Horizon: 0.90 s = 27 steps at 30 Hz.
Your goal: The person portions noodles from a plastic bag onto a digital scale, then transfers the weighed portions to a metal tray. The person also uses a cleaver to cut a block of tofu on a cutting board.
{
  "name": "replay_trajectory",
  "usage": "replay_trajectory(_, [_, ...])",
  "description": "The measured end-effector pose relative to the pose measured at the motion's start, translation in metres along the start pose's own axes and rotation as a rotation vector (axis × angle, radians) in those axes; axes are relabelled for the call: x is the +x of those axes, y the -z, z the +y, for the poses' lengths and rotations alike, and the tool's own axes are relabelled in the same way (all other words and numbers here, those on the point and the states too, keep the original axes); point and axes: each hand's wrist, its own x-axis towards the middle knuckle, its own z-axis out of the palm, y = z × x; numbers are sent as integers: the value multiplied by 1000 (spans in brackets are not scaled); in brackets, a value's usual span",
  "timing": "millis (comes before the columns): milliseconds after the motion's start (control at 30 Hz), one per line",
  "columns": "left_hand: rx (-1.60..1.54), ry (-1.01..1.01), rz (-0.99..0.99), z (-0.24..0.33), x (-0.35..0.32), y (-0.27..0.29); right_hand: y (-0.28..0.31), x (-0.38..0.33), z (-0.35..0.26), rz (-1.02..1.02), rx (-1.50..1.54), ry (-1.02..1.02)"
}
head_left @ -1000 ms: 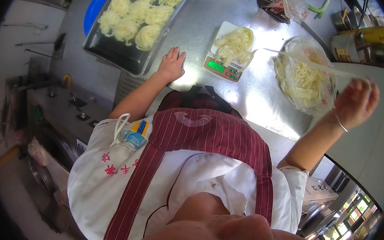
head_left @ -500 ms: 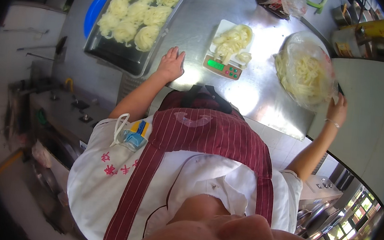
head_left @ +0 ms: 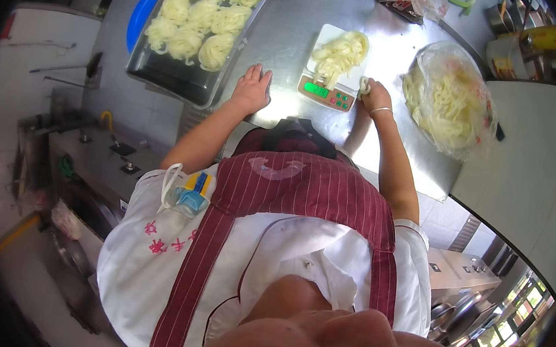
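A: Where was the right hand (head_left: 378,98)?

B: Just beside the right edge of the scale (head_left: 325,93), its thumb and fingers pinched round a short noodle strip (head_left: 364,87). One end poked out near the scale's edge; the rest was hidden in the grip.

A: Did the strip touch the scale?

B: I couldn't tell; from above, the two looked very close.

A: And the left hand (head_left: 252,90)?

B: It lay left of the scale, apart from it, palm down on the metal table (head_left: 292,16). The grip was open, with the fingers stretched out and slightly spread.

A: What did the scale carry?

B: A looped noodle pile (head_left: 340,50), pale yellow and glossy, on its white top, trailing down toward the lit green display (head_left: 316,90).

A: And farther out?

B: Right of the scale, a clear plastic bag (head_left: 447,55) surrounded loose noodles (head_left: 446,99). Left of the scale, past the left hand, a dark tray (head_left: 174,78) bore rows of noodle nests (head_left: 192,17), and a blue basin (head_left: 144,20) showed beyond the tray's left edge.

A: Anything beyond the scale?

B: Yes, up to its right: a dark packet (head_left: 392,4) beside crumpled clear plastic (head_left: 428,1), then a green stalk (head_left: 463,4).
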Motion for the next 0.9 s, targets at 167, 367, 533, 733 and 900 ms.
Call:
replay_trajectory(167, [-28, 12, -20, -3, 2, -4, 21, -29, 35, -36, 531, -230])
replay_trajectory(367, [-24, 12, -13, -6, 2, -7, 112, -65, 23, 58, 1119, -89])
replay_trajectory(533, [1, 4, 4, -7, 0, -3, 205, -106, 27, 500, 1199, -62])
replay_trajectory(733, [-465, -1, 45, 9, 29, 42, 263, -133, 150, 384, 156, -264])
replay_trajectory(900, [-382, -159, 225, 103, 54, 73, 224, -83, 13, 404, 61, -140])
